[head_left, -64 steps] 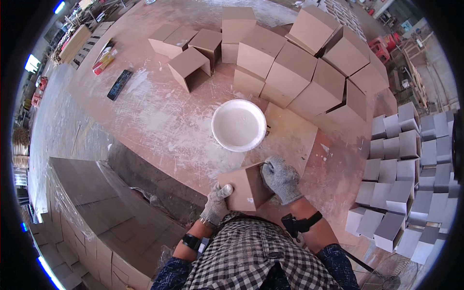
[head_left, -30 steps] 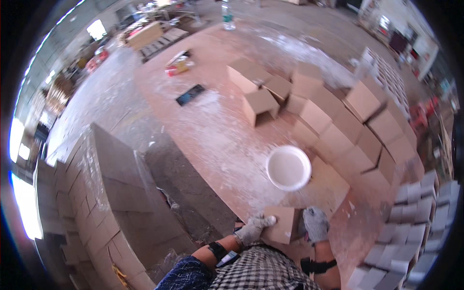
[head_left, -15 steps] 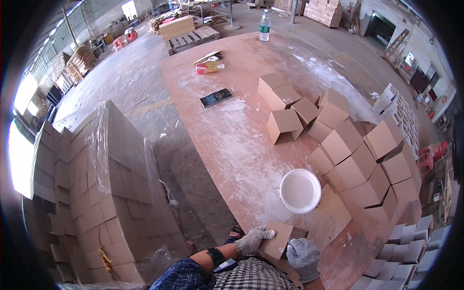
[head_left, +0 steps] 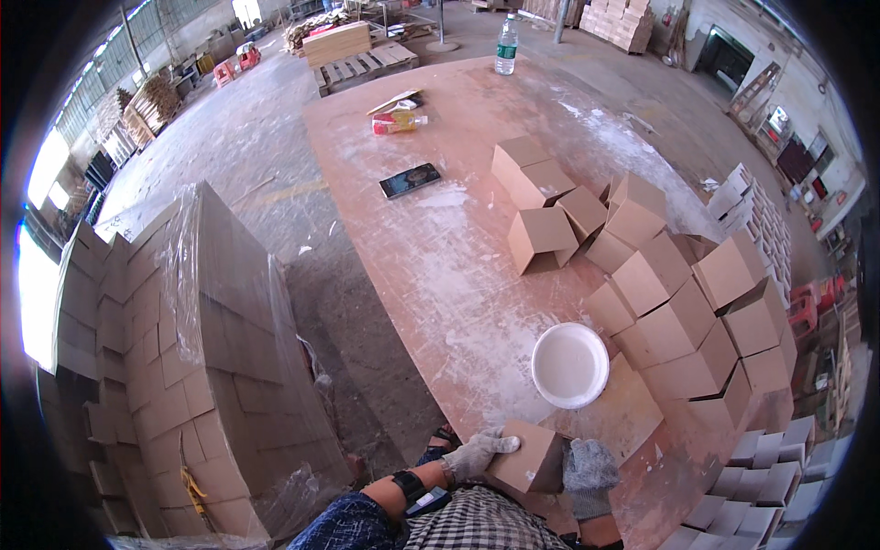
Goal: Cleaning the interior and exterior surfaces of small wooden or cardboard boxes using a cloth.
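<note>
One left grip [head_left: 481,454] and one right grip [head_left: 589,466] make two, both gloved, with one carton [head_left: 522,456] between them. The one worktop [head_left: 412,284] carries one white bowl [head_left: 573,401], one thin board [head_left: 635,408], one phone [head_left: 410,181], one upright bottle [head_left: 506,55], one lying bottle [head_left: 398,124] and more than ten brown boxes [head_left: 651,273], their overlaps hiding an exact number. There is one large film-wrapped stack [head_left: 243,339]. Pale boxes [head_left: 754,492] at the right number over ten, too crowded to count.

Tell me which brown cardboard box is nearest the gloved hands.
The brown cardboard box on the person's side of the round white bowl, between the gloved left hand and right hand; neither touches the other brown boxes.
</note>
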Demonstrator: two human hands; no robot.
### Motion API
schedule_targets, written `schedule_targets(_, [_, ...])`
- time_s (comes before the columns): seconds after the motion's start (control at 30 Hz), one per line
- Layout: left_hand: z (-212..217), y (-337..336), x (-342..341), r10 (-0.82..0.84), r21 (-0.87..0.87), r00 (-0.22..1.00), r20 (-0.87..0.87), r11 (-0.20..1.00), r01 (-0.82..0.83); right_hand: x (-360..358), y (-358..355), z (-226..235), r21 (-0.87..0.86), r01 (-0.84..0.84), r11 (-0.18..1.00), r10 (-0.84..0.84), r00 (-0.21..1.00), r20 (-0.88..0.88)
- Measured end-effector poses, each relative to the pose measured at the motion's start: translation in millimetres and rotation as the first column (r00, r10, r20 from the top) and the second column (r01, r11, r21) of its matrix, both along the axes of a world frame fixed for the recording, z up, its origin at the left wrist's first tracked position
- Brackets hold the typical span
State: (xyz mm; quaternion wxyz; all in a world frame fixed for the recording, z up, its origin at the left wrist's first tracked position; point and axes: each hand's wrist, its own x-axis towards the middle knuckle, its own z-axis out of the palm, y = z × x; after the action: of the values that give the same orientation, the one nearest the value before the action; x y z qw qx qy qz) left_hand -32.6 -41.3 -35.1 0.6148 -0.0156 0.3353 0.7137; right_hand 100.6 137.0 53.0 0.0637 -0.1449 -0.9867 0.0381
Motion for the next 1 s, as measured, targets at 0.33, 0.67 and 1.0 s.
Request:
schedule_targets(0.33, [13.9,4.7,2.3,0.0,-0.055,0.999,-0.051,0.998,-0.003,-17.5,-24.5,47.2,0.122,0.362,0.924,-0.348,0.668,0.658])
schedule_targets(0.67, [23.1,-0.5,5.3,0.0,-0.066,0.993,-0.118,0.998,-0.008,29.9,-26.1,45.0,-0.587,0.021,0.809,0.093,0.982,0.164])
schedule_targets(1.0, [26.5,0.3,2.4,0.033,-0.033,0.985,0.168,0.999,-0.028,23.5,-21.9,-18.3,0.165,0.031,0.986,-0.068,0.973,0.222])
